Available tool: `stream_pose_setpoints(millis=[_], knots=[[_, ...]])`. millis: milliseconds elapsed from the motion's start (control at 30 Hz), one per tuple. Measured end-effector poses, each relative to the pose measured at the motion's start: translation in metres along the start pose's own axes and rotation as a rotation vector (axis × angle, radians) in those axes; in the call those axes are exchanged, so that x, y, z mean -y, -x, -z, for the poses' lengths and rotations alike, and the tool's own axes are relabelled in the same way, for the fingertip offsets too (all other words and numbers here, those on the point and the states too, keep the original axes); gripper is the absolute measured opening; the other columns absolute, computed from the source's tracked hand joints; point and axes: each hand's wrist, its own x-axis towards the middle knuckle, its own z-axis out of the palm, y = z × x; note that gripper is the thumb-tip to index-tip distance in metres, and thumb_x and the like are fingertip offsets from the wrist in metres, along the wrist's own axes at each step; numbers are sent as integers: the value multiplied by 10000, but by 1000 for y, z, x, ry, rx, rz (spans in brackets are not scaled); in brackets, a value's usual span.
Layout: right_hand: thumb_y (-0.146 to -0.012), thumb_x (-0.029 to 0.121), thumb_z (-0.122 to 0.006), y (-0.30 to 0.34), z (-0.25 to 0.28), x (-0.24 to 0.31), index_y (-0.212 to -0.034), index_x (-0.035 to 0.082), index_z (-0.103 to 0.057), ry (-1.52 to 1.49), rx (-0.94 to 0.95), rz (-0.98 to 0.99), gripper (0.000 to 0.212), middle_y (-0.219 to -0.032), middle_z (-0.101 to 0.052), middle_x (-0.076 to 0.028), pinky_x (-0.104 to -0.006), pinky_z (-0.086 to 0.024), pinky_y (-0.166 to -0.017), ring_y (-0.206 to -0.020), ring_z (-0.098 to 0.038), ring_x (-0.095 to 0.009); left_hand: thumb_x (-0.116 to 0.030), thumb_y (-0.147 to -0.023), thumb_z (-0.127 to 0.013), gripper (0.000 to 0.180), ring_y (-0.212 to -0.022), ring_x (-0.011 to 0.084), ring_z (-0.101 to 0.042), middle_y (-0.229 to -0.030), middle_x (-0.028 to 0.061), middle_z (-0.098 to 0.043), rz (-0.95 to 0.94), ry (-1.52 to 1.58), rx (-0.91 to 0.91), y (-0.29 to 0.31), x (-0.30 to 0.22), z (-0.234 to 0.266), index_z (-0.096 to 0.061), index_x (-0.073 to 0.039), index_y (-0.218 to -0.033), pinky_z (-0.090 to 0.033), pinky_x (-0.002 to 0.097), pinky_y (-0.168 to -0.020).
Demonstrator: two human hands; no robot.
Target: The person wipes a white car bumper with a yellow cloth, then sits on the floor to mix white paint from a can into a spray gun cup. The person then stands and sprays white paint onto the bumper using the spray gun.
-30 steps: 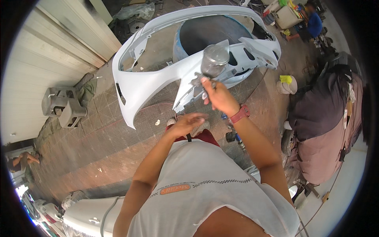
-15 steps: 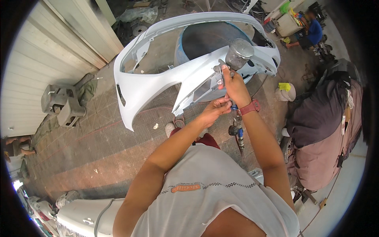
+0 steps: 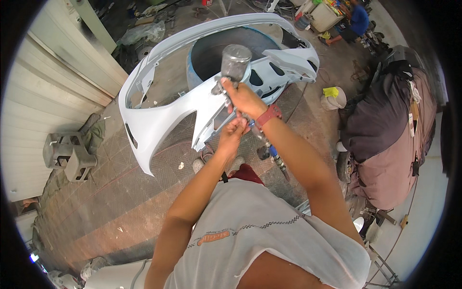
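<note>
My right hand [image 3: 246, 100] is closed around the handle of a spray gun [image 3: 236, 63], whose metal cup stands at its top. Below it, my left hand [image 3: 233, 134] has its fingertips pinched at the lower end of the gun's handle. A hose with blue fittings and a round black gauge [image 3: 263, 152] hangs from the gun beside my right wrist. In front of both hands lies a white car bumper cover [image 3: 163, 126], resting over a large blue-rimmed drum [image 3: 193, 62]. The gun hides part of the bumper and drum.
Grey step stools [image 3: 79, 159] stand by the ribbed wall at left. A white bucket [image 3: 333, 98] with a yellow cloth is at right, near a large cloth-covered bulk [image 3: 390, 139]. Another person [image 3: 357, 21] in blue sits at the far right. Metal grating covers the floor.
Both hands and the spray gun have moved left relative to the bumper, and the gun's cup is more upright. The whole view has shifted, too.
</note>
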Motion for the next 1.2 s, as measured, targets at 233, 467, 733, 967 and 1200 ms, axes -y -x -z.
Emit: stream_pose_setpoints(millis=[233, 467, 733, 967, 1200], knots=[[-1069, 705, -477, -53, 100, -4, -945, -48, -711, 47, -283, -5, 798, -673, -674, -111, -348, -509, -422, -476, -658, -203, -424, -1123, -626, 649, -1380, 251, -596, -1574, 154, -565, 231, -351, 220, 33, -7, 27, -456, -41, -1618, -474, 414, -1186], [-1071, 687, -490, -70, 174, -19, -970, -63, -697, 56, -440, -26, 784, -692, -693, -143, -354, -507, -419, -553, -722, -233, -454, -1100, -653, 636, -1301, 267, -662, -1391, 171, -686, 467, -671, -284, 174, 93, 219, -575, 34, -1500, -498, 395, -1153], [-1101, 660, -461, 19, 159, -65, -1141, -15, -737, 71, -182, 8, 730, -704, -697, -97, -311, -495, -443, -474, -591, -161, -419, -1100, -581, 388, -784, 186, -655, -922, 34, -676, 1020, -703, -880, 354, 187, 312, -730, -63, -1066, -509, 398, -634], [-1115, 633, -455, 29, 149, -85, -1077, -21, -722, -162, -59, 37, 707, -693, -691, -72, -310, -471, -437, -480, -583, -150, -421, -1093, -611, 344, -803, 166, -660, -939, 23, -682, 659, -609, -716, 287, 178, 277, -711, -99, -1025, -522, 360, -668], [-1085, 627, -511, -48, 207, -56, -1008, -27, -713, -175, -354, 178, 689, -662, -667, -125, -352, -502, -421, -521, -667, -216, -419, -1085, -665, 487, -902, 211, -714, -1086, 92, -752, 445, -866, -776, 193, 147, 218, -708, 24, -1281, -579, 389, -858]])
